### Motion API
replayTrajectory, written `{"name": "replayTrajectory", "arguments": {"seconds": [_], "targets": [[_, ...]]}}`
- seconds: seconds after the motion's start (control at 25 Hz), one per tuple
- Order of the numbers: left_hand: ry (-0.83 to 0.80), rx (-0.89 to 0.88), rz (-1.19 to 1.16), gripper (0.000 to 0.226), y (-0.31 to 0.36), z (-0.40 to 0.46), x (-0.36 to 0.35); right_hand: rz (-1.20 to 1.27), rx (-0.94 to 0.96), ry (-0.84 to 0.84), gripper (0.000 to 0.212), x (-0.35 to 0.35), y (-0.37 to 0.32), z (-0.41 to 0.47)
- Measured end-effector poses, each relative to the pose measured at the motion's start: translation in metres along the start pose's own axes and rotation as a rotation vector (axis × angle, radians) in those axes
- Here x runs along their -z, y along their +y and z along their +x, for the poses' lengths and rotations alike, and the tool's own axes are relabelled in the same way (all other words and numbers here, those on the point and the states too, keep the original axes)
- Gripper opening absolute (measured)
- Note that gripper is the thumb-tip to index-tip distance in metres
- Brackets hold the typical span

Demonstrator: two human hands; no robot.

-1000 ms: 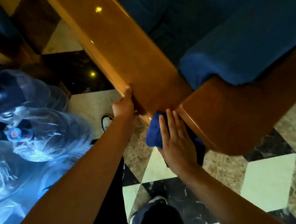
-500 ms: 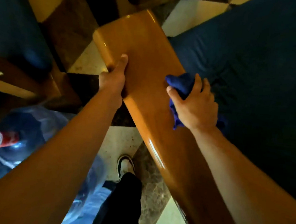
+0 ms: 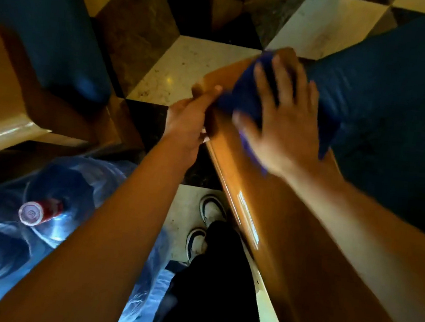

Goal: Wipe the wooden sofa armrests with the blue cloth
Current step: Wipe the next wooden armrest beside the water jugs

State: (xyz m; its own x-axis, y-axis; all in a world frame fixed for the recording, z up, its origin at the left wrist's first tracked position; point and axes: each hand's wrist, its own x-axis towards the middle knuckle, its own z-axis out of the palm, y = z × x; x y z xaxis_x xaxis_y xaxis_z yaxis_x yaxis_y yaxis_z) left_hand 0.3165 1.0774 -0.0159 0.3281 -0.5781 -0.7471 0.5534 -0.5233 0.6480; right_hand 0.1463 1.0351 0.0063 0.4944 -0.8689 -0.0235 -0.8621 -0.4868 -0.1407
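Note:
A glossy wooden armrest runs from the lower right up to the middle of the view. My right hand lies flat with fingers spread on the blue cloth, pressing it onto the armrest's far end; the hand is blurred by motion. My left hand grips the armrest's left edge just beside the cloth, thumb on top. The cloth's right side hangs over toward the blue seat cushion.
Large water bottles wrapped in plastic, one with a red cap, stand at the lower left. Another wooden sofa arm with a blue cushion is at the left. My shoes stand on the checkered tile floor beside the armrest.
My right hand has slid the cloth along the armrest toward its far end and flattened out on it. My left hand stays on the armrest's left edge.

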Motion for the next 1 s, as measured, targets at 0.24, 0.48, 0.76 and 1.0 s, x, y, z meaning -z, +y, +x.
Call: {"name": "replayTrajectory", "arguments": {"seconds": [0.24,0.48,0.76,1.0], "targets": [[-0.036,0.260,-0.194,0.027,-0.032,-0.031,0.011,-0.064,0.103,-0.108,0.084,0.000,-0.018,-0.021],[0.130,0.218,-0.161,0.025,0.017,-0.002,-0.004,0.002,0.064,-0.057,0.061,-0.006,-0.047,0.059],[0.125,0.250,-0.046,0.034,-0.075,-0.086,0.000,-0.043,0.124,-0.170,0.087,-0.001,-0.009,-0.127],[-0.009,0.172,0.156,0.050,-0.083,-0.090,0.011,-0.064,0.043,-0.213,0.104,-0.001,-0.018,-0.205]]}}
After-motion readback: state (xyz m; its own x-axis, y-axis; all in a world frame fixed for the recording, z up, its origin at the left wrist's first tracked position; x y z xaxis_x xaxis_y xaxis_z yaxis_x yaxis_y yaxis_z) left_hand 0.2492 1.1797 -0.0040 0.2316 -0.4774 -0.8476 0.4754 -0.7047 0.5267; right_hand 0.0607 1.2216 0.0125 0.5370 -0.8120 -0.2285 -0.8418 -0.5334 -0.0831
